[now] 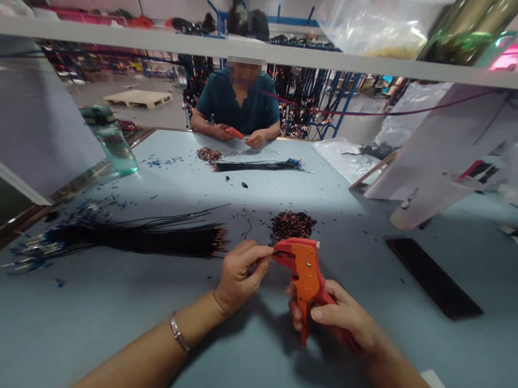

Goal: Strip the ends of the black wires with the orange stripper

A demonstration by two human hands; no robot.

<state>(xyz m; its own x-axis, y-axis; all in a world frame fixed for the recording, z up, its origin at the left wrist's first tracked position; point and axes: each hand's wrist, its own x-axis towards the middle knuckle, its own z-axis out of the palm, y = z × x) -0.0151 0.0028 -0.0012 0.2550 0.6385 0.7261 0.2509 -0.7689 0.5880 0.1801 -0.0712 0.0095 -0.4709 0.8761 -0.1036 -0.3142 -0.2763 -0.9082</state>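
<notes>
My right hand is wrapped round the handles of a red and orange wire stripper, held upright over the table with its jaws pointing left. My left hand is closed in a pinch right at the jaws; what sits between thumb and forefinger is too small to make out. Left of that hand lies a thick bundle of black wires, with copper-coloured ends on the right and blue and silver terminals on the left. Just behind the stripper is a heap of small black and copper pieces.
A black phone-like slab lies at the right. A green-tinted bottle stands at the left edge. Across the table a person holds a red tool near another wire bundle. A shelf crosses above.
</notes>
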